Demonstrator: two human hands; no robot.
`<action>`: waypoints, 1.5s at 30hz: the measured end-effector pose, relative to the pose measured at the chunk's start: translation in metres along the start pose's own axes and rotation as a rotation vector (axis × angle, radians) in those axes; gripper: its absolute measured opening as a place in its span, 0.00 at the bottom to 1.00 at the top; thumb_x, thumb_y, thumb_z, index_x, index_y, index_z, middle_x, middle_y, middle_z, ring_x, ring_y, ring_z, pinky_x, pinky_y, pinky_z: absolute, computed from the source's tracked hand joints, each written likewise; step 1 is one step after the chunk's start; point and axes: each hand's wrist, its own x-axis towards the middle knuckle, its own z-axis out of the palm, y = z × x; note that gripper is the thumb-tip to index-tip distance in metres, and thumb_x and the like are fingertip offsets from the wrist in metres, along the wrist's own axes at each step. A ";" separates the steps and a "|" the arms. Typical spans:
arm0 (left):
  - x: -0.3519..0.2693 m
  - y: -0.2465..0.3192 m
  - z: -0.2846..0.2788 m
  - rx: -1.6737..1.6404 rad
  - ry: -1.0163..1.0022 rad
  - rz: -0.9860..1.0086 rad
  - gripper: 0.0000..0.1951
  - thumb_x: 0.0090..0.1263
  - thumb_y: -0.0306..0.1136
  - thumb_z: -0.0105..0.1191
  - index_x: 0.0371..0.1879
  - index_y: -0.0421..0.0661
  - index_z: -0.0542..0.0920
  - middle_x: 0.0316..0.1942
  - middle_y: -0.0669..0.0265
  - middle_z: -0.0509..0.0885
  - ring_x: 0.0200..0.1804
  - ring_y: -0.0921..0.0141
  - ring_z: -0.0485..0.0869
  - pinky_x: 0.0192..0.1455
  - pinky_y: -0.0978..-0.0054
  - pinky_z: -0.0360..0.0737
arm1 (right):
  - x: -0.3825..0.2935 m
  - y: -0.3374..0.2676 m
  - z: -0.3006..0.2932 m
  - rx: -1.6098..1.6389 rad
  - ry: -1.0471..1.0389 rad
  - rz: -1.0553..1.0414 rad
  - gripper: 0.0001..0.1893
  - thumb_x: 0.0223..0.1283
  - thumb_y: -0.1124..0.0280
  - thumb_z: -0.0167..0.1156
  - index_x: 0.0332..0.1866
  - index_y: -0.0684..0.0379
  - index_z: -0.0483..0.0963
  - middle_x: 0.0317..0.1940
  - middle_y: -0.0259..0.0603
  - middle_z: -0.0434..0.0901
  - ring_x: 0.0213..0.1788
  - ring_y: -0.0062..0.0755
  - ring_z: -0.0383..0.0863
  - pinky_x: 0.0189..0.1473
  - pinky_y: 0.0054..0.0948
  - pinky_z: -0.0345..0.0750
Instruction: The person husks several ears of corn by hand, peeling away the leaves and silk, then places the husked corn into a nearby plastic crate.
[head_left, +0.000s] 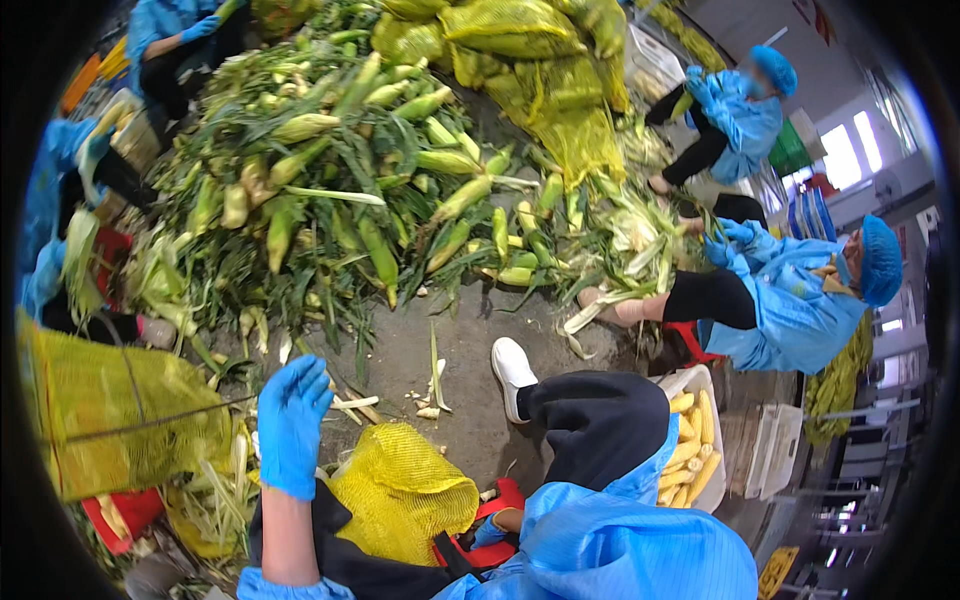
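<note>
My left hand (291, 427), in a blue glove, is raised above my left thigh. Its fingers are extended and slightly curved, with nothing visible in them. My right hand (489, 532), also gloved in blue, is down low beside a red plastic stool (511, 493). Most of that hand is hidden by the stool and my blue smock (630, 544), so its grip cannot be seen. Between my legs lies a crumpled yellow mesh sack (409, 487). Beside my right leg, a white crate (718, 480) holds husked corn cobs (694, 442).
A large heap of unhusked corn (337, 180) covers the floor ahead, backed by full yellow mesh sacks (525, 52). Co-workers in blue smocks sit to the right (795, 300) and left (52, 195). Another yellow mesh sack (135, 405) stands at left. Husk scraps (435, 375) litter the concrete.
</note>
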 end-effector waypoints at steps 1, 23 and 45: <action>0.002 -0.002 0.006 0.018 -0.007 -0.028 0.18 0.73 0.40 0.44 0.51 0.39 0.77 0.50 0.59 0.81 0.50 0.68 0.79 0.55 0.71 0.75 | -0.003 0.000 -0.006 0.042 0.036 0.011 0.18 0.61 0.55 0.54 0.40 0.59 0.82 0.36 0.46 0.84 0.36 0.38 0.81 0.42 0.38 0.76; 0.100 0.002 0.008 0.079 0.268 -0.232 0.18 0.72 0.37 0.46 0.51 0.36 0.76 0.44 0.54 0.84 0.39 0.67 0.85 0.43 0.70 0.84 | -0.093 -0.023 -0.529 -0.259 2.102 0.329 0.12 0.57 0.65 0.62 0.36 0.63 0.72 0.32 0.53 0.77 0.31 0.55 0.77 0.34 0.50 0.73; -0.086 -0.050 0.034 -0.241 -0.332 0.131 0.28 0.70 0.44 0.55 0.65 0.45 0.65 0.52 0.58 0.78 0.51 0.63 0.80 0.56 0.64 0.78 | -0.203 -0.223 -0.151 0.580 0.476 -0.777 0.27 0.68 0.49 0.53 0.59 0.64 0.70 0.41 0.43 0.82 0.41 0.29 0.82 0.49 0.28 0.77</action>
